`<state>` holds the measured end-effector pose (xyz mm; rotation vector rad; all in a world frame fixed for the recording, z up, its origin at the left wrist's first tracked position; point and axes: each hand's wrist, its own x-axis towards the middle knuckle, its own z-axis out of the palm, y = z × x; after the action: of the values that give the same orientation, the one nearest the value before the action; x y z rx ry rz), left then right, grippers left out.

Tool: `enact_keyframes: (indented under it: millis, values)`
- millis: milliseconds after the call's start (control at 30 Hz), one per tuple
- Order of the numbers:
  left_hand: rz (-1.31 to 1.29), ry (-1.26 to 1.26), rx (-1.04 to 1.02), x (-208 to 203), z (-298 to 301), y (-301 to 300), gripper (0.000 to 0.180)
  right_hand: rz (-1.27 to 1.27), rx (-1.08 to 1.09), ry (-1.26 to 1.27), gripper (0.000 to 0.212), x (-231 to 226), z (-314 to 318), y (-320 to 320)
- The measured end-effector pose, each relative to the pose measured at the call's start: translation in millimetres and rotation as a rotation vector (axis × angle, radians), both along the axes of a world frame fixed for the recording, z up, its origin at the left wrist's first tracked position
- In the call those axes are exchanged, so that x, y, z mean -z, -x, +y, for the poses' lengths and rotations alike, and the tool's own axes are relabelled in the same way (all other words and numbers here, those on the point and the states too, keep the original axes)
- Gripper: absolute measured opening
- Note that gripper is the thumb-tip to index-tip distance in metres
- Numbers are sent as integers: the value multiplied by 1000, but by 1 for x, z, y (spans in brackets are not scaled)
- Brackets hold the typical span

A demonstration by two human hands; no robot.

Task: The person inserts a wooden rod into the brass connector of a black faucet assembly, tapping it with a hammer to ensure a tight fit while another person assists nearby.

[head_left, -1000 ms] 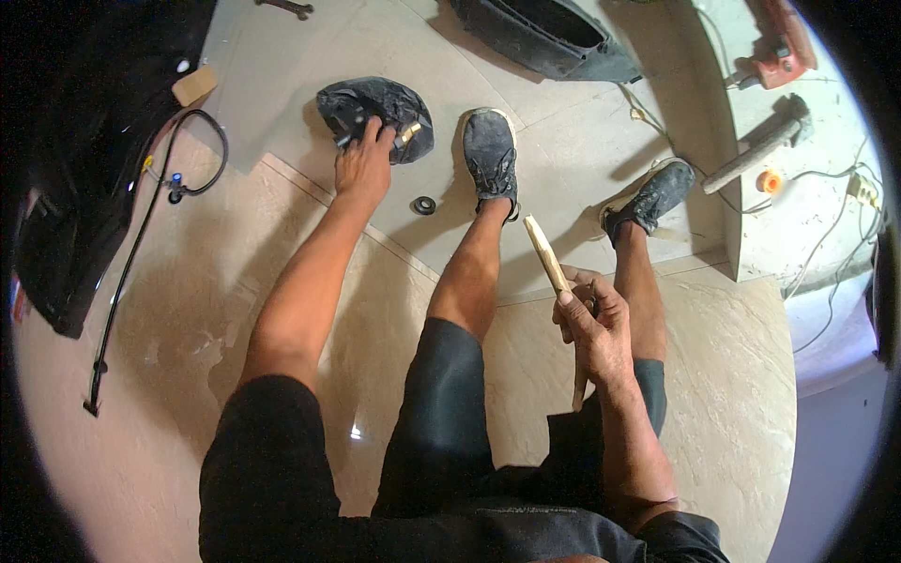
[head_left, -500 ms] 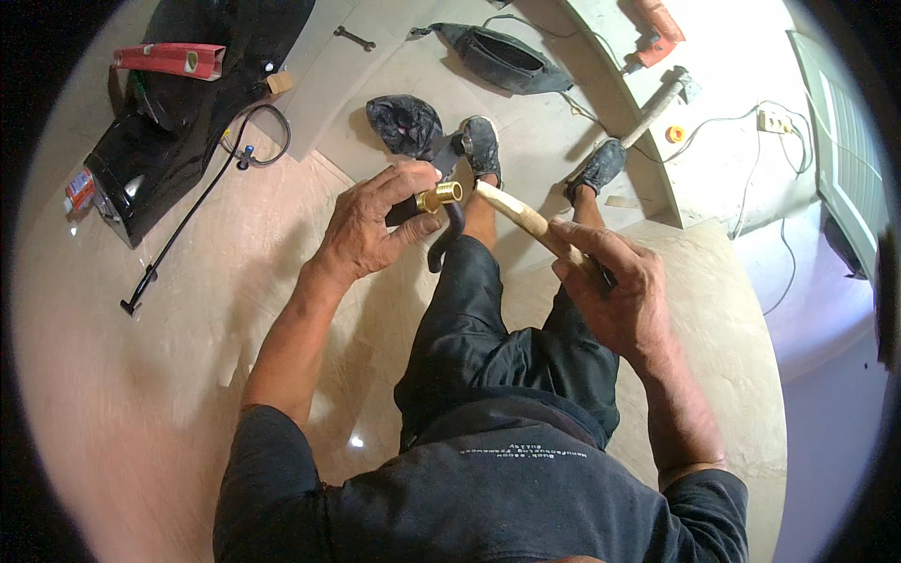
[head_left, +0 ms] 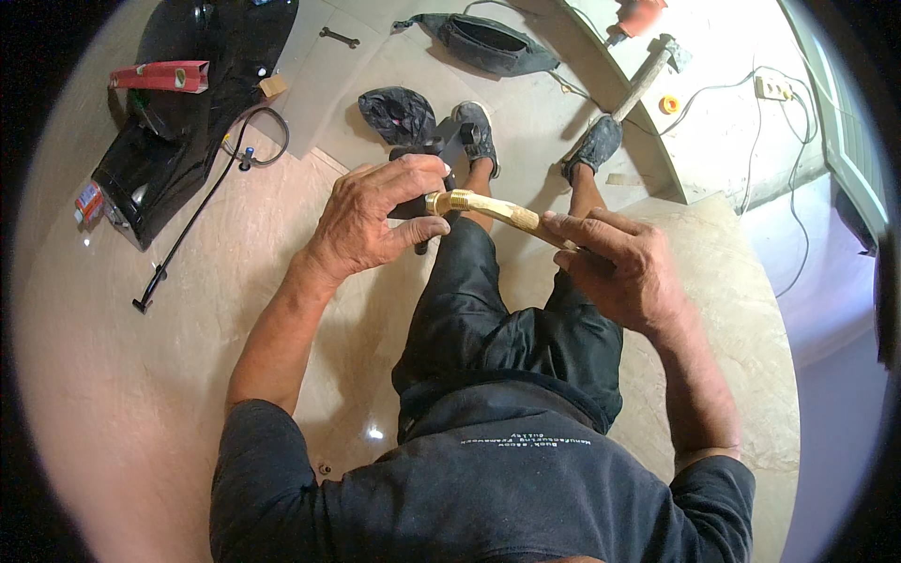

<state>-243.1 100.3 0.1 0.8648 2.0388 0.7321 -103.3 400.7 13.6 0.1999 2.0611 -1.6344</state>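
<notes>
Left hand: your left hand (head_left: 361,220) is clamped on a black fitting (head_left: 409,208), thumb and fingers gripping opposite sides of its body.
Right hand: your right hand (head_left: 629,267) is wrapped around a wooden stick (head_left: 516,217), thumb and fingers together on its thicker part.
Brass thread: the brass threaded end (head_left: 457,201) of the fitting sticks out past your left fingertips, facing the stick.
What changed: half a second ago you had a clear gap between the stick's tip and that brass mouth; now the two meet, roughly in one line.
Meaning: the pieces now seem to be handled as one pair, each steadied by its own hand, rather than held apart.
Unclear: you can't tell from this view whether the tip sits inside the bore or only rests against its rim.
Where they are: both pieces are up in front of you, above your knees and clear of the tiled floor (head_left: 361,319).
Black plastic bag: the crumpled black plastic bag (head_left: 396,114) lies on the floor beyond your left hand, beside your left shoe (head_left: 476,145).
Farther out: a spanner (head_left: 339,38) and a dark waist bag (head_left: 497,52) lie beyond it; a wooden-handled hammer (head_left: 648,83) lies to your right.
</notes>
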Motion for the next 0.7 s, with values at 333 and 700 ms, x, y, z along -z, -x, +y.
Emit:
enact_keyframes:
  millis: [333,700]
  values:
    - [78,15,207,4,14,4,43,160,-261,-30,41,16,21,6]
    - [102,31,209,8,10,16,46,-736,-36,501,34,34,21,30]
